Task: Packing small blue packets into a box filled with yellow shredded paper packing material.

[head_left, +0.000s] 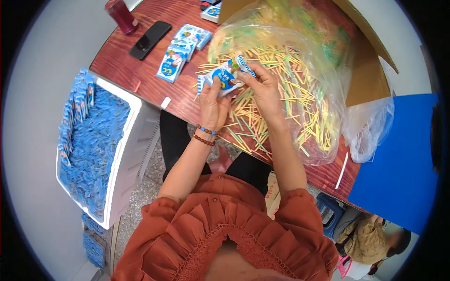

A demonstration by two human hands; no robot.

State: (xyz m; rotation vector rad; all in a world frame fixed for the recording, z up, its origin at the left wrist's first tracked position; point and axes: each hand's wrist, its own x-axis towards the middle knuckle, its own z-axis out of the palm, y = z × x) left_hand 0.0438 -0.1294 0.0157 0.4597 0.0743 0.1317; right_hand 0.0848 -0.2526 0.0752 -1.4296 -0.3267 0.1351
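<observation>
Between both hands I hold a small blue-and-white printed packet, tilted above the table's front part. My left hand pinches its left end with the thumb on top. My right hand grips the right end, thumb pressed on the printed face. The fingers underneath are mostly hidden by the packet. Below and around the hands lies a loose heap of thin yellow, green and pink sticks, spilling out of a clear plastic bag. Left of my hands, several similar packets lie overlapping on the table.
The reddish wooden table carries a black phone and a red-filled bottle. At left stands a white foam box full of blue packets. A cardboard box stands behind the bag. A white strip lies near the right edge.
</observation>
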